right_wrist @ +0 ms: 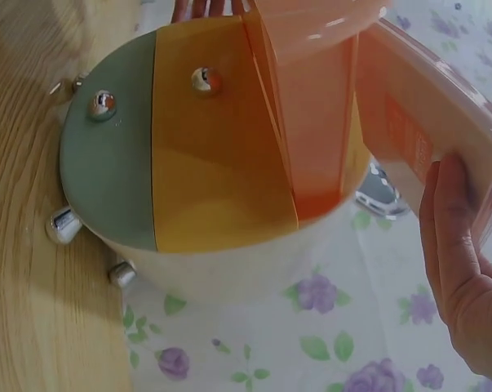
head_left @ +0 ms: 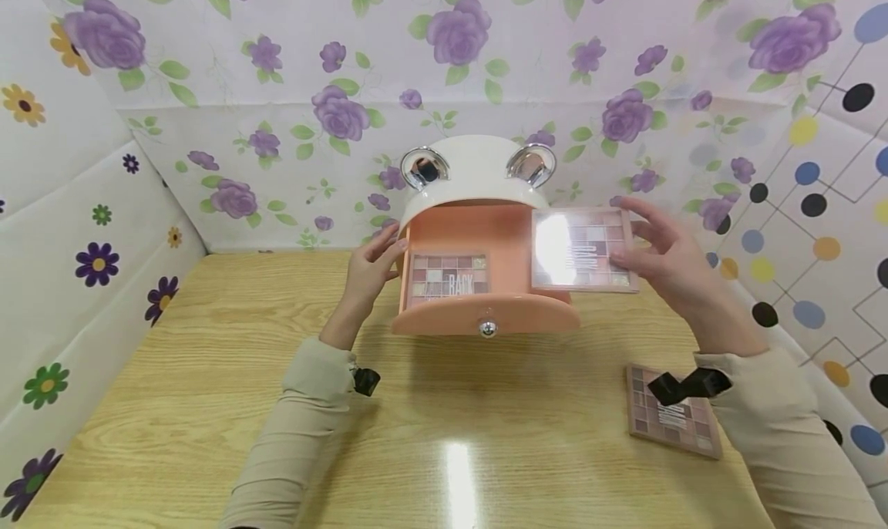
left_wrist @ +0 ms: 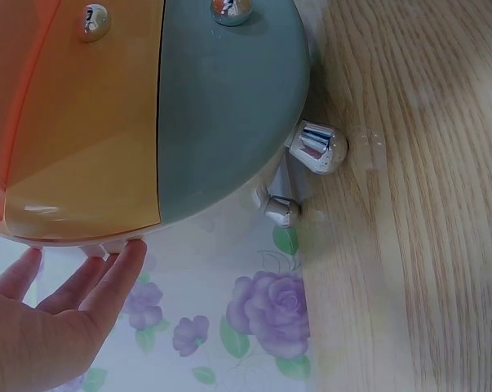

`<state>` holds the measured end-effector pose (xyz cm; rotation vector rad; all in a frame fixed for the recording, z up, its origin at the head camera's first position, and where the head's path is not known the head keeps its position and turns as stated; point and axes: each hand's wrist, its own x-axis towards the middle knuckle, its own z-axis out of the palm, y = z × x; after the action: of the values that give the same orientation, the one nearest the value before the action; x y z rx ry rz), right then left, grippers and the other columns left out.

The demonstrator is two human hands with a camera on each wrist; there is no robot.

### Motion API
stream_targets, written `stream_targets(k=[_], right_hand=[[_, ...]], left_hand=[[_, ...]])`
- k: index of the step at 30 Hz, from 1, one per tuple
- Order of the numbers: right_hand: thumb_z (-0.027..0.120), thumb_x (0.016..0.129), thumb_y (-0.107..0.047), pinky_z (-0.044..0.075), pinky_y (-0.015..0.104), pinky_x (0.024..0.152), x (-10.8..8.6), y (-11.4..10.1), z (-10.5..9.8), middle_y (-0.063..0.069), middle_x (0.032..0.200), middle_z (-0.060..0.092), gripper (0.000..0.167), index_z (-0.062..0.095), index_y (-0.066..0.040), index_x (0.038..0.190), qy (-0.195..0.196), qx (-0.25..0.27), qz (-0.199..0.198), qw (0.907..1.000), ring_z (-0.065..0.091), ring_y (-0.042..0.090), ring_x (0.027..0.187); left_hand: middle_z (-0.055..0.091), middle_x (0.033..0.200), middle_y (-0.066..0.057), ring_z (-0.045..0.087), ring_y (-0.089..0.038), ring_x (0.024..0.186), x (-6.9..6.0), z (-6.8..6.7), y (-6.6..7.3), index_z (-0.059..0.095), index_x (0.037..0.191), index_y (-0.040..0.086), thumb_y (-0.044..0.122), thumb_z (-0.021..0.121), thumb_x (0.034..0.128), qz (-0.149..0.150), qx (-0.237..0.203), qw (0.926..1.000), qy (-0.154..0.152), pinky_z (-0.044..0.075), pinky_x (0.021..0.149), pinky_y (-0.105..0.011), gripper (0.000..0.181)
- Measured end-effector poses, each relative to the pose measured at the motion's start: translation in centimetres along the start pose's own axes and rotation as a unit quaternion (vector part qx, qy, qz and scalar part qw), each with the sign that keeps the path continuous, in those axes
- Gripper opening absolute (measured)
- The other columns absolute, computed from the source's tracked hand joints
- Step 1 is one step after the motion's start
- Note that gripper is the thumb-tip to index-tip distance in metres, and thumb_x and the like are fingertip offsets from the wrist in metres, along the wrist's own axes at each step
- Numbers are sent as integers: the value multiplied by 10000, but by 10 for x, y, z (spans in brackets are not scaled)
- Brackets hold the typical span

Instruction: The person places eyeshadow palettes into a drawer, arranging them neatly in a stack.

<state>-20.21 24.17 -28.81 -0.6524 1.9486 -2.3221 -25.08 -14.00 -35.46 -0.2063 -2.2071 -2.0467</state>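
Observation:
A rounded white storage box point(head_left: 479, 163) with silver ear-like parts has its top drawer point(head_left: 444, 317) pulled out, coral-coloured with a silver knob point(head_left: 488, 328). Inside that drawer, on the left, lies an eyeshadow palette point(head_left: 449, 274). My right hand point(head_left: 662, 267) pinches the edge of another eyeshadow palette point(head_left: 586, 251), thumb on one face and fingers on the other, over the drawer's right side. Fairly straight fingers of my left hand point(head_left: 368, 278) touch the left side of the box; the left wrist view shows the fingertips point(left_wrist: 130, 253) against its wall.
A third palette point(head_left: 645, 421) lies on the wooden table point(head_left: 208, 406) near my right forearm, partly covered by the wrist camera. Below the coral drawer are a closed yellow drawer point(right_wrist: 213, 155) and a green drawer point(right_wrist: 107, 171). Flowered sheeting point(head_left: 277, 151) stands behind the box.

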Motion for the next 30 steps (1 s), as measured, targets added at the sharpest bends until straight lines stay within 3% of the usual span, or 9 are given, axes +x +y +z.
stream_targets(k=[8,15,21,30], right_hand=[[636,804,44,503,231,718,8,-2,18,129,1151,458,674,349,-154,1380,221,-1239,536,9906,557,176,912],[630,779,101,519,245,697,15,4,28,88,1055,538,636,417,-131,1331,68,-1046,286,9941,597,153,866],[625,783,107,532,261,676,20,4,36,109,1073,509,645,386,-103,1344,-171,-1002,248,9945,635,166,835],[637,784,84,535,291,694,28,4,53,143,1117,462,669,359,-112,1360,-164,-1385,433,9893,630,189,844]], left_hand=[[518,1269,-141,524,-237,1085,0,0,1,476,1341,139,268,572,884,6,36,10000,2,519,720,-255,485],[525,1259,-147,530,-236,1080,0,0,1,479,1338,129,261,573,881,28,33,10000,15,523,749,-302,484],[532,1250,-148,538,-232,1065,1,0,0,489,1329,126,250,576,883,38,-12,10000,33,521,764,-348,471],[531,1253,-143,533,-229,1071,0,0,1,488,1332,134,254,580,879,-2,-1,10000,54,519,702,-240,477]])
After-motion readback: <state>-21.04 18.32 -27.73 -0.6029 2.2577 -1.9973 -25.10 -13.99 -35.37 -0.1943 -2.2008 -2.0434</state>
